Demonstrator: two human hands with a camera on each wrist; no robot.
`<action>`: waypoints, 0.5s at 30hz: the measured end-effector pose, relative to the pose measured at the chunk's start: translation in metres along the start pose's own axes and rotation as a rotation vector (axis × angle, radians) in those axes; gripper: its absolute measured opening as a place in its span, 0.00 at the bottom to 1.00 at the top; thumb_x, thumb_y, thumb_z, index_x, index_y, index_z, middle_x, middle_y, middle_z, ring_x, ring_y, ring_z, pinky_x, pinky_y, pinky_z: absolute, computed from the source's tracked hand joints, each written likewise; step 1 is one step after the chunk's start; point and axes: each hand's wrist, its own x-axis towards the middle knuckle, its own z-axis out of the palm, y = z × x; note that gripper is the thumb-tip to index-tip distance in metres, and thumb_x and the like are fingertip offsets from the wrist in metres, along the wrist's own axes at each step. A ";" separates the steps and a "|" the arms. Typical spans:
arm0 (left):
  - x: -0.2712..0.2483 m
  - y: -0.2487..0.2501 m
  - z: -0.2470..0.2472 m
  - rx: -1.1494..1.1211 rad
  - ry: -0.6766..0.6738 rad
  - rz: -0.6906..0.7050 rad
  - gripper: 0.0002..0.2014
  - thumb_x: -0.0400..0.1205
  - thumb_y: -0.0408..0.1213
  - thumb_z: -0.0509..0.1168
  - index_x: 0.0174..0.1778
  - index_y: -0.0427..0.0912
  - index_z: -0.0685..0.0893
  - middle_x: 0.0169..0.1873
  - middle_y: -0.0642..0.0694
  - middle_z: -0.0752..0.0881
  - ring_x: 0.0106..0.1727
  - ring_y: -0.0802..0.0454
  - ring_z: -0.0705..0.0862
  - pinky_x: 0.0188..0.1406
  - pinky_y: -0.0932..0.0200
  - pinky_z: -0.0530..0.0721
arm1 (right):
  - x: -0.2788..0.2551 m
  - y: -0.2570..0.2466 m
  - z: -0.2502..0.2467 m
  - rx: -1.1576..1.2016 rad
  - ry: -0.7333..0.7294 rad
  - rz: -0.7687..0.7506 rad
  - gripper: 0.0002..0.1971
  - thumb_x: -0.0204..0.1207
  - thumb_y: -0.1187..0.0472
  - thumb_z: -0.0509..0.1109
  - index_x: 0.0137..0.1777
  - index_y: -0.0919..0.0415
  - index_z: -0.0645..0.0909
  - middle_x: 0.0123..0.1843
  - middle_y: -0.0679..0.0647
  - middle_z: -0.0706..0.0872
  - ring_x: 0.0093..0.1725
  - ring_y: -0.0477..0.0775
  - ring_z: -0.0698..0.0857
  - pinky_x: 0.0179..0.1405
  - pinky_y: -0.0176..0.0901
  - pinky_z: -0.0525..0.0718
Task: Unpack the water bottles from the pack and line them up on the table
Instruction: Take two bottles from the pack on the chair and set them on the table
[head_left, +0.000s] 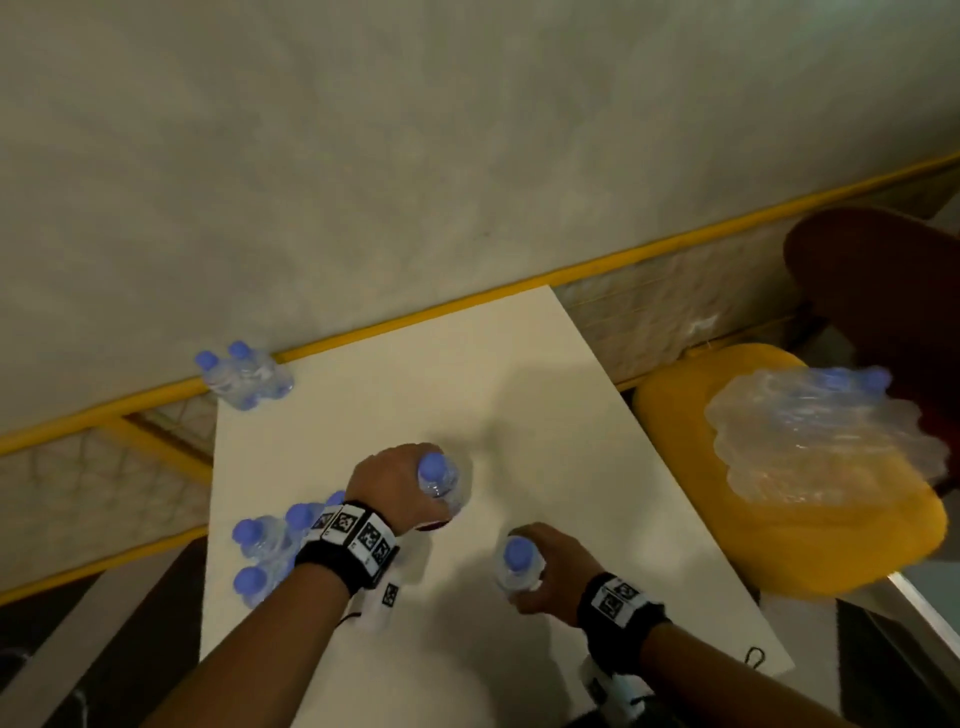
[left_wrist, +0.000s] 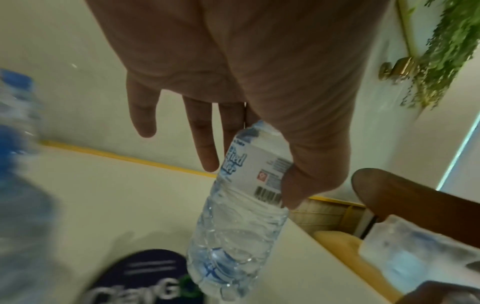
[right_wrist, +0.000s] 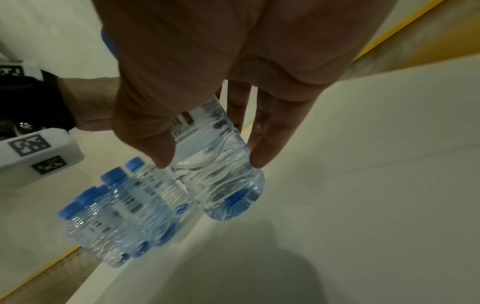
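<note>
Clear plastic water bottles with blue caps fill both our hands above the cream rectangular table (head_left: 545, 415). Our left hand (head_left: 395, 480), at lower centre of the head view, pinches one bottle (head_left: 441, 483) between thumb (left_wrist: 298, 185) and fingers, its base hanging over a dark round sticker (left_wrist: 140, 275) on the tabletop. Our right hand (head_left: 550, 571), lower right of centre, curls thumb and fingers (right_wrist: 270, 142) round a second bottle (head_left: 517, 566), held clear of the surface. A cluster of bottles (head_left: 270, 545) stands at the table's left edge, just beside our left wrist; another small group (head_left: 241, 379) sits at the far left corner. At right of frame, the crumpled clear plastic pack (head_left: 821, 431) with remaining bottles lies on a yellow cushioned seat (head_left: 779, 545).
</note>
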 end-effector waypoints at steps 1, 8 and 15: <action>-0.002 -0.014 -0.005 -0.005 -0.007 -0.009 0.31 0.57 0.65 0.67 0.57 0.60 0.85 0.51 0.59 0.90 0.53 0.50 0.89 0.56 0.52 0.88 | 0.010 -0.013 0.013 -0.006 -0.002 -0.013 0.36 0.54 0.41 0.81 0.65 0.43 0.77 0.60 0.42 0.81 0.57 0.47 0.83 0.61 0.46 0.82; -0.006 -0.069 -0.014 0.064 -0.038 -0.020 0.26 0.65 0.58 0.75 0.59 0.59 0.82 0.50 0.55 0.89 0.51 0.46 0.88 0.50 0.55 0.84 | 0.063 -0.081 0.075 -0.084 0.036 0.017 0.33 0.59 0.47 0.83 0.66 0.48 0.79 0.62 0.48 0.83 0.59 0.52 0.84 0.60 0.44 0.82; 0.008 -0.091 0.004 -0.036 -0.145 -0.003 0.25 0.64 0.62 0.72 0.54 0.59 0.77 0.46 0.53 0.86 0.46 0.45 0.87 0.51 0.45 0.89 | 0.096 -0.084 0.111 -0.071 0.041 0.162 0.24 0.55 0.43 0.78 0.53 0.43 0.80 0.50 0.43 0.88 0.46 0.49 0.87 0.52 0.50 0.90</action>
